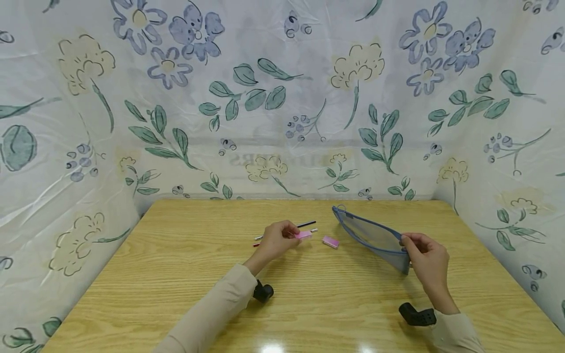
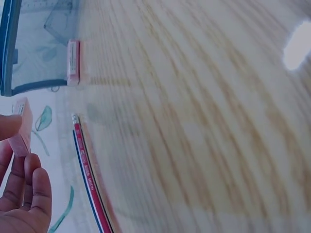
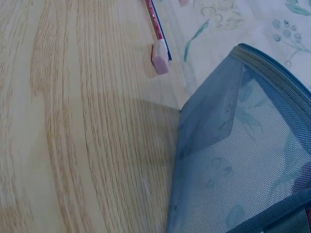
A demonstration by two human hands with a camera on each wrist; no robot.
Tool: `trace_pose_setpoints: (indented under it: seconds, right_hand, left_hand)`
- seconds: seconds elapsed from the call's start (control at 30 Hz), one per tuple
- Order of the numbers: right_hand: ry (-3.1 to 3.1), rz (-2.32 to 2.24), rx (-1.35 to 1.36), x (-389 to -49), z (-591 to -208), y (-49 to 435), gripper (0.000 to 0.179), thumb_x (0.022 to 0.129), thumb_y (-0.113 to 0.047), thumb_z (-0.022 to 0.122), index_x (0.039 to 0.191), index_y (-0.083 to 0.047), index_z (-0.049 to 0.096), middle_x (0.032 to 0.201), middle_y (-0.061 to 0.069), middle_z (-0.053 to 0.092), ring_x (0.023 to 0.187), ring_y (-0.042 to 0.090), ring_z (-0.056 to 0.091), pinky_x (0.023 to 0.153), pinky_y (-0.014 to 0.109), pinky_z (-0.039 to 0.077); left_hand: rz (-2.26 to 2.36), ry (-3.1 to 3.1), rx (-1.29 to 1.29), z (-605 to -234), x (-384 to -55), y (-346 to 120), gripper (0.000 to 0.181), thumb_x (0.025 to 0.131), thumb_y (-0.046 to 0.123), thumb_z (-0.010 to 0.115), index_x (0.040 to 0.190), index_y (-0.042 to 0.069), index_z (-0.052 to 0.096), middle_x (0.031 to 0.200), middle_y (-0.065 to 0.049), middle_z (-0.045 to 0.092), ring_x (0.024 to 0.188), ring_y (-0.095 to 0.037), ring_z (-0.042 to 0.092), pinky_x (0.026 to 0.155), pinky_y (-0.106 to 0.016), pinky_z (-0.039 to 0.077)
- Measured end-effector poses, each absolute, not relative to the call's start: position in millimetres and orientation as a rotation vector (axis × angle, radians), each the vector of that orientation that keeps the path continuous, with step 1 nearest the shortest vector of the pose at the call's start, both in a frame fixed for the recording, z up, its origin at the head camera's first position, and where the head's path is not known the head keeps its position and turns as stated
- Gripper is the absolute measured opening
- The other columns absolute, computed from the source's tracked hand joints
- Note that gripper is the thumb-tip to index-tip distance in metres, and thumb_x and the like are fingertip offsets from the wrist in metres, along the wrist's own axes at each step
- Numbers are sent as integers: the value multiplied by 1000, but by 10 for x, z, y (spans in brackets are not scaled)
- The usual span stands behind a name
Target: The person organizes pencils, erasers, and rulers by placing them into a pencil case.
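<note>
Between its thumb and fingertips, my left hand (image 1: pixel 277 241) pinches a pink block eraser (image 1: pixel 303 235), held above the table; the left wrist view shows this eraser (image 2: pixel 22 128) from the side. A second pink eraser (image 1: pixel 330 241) lies on the wood just to the right. My right hand (image 1: pixel 429 257) grips the near corner of a blue mesh zip pouch (image 1: pixel 379 235), whose mouth gapes upward. In the right wrist view the pouch's mesh side (image 3: pixel 209 150) fills the right half, and that hand is nearly out of frame.
Several pencils (image 2: pixel 87 177), one red with a white eraser end, lie side by side behind my left hand. The wooden table (image 1: pixel 185 274) meets a floral sheet (image 1: pixel 282 98) at the back and sides. Black wrist cameras (image 1: pixel 264 292) sit at both cuffs.
</note>
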State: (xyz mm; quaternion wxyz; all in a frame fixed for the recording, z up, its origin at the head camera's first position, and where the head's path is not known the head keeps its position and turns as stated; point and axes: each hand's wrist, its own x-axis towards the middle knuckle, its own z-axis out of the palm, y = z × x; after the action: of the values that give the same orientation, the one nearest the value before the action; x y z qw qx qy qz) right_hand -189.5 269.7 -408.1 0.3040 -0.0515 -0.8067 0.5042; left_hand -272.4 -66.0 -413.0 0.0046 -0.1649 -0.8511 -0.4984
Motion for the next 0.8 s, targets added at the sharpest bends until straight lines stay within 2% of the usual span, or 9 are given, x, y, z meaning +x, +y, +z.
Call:
trace_pose_setpoints:
  seconds: [0.43,0.8]
  right_hand:
    - [-2154,1339,-131,-1899,-4063,2684,16,91,-14,69,94,2,73,77,3,70,60,4,57,47,17,43]
    - [-2166,1336,-131,-1873,-4060,2688,17,92,-16,69,95,1,73,77,0,70,59,6,56,46,17,43]
  left_hand:
    - [-1593,-2547,-534,-4055,-2702,-652,11,82,4,76,91,7,70,85,1,67,75,-15,60,68,-30,50]
    - [-1600,-2516,-621,-3959,-2667,-596,12,82,5,74,93,7,70,88,0,68,81,-15,61,73,-31,51]
